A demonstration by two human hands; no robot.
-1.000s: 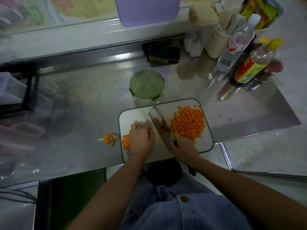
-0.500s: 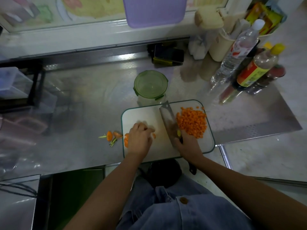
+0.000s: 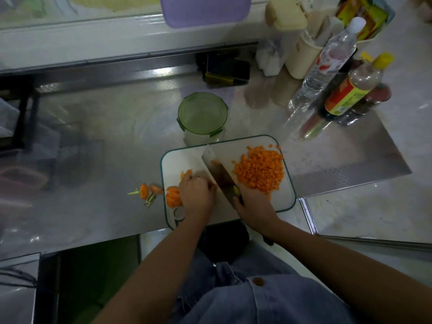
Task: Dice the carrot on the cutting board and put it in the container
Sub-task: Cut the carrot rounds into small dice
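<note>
steel counter (image 3: 105,160) is carrying a white cutting board (image 3: 286,199) at its front edge. your right hand (image 3: 253,204) is gripping the knife (image 3: 219,174) by the handle, fingers wrapped tight, blade lying across the board's middle. your left hand (image 3: 197,197) is curling over a carrot piece (image 3: 185,175), pinning it just left of the blade. diced carrot (image 3: 259,171) is piling on the board's right half. another carrot chunk (image 3: 173,197) is sitting at the left rim. green-lidded container (image 3: 202,115) is standing just behind the board.
</note>
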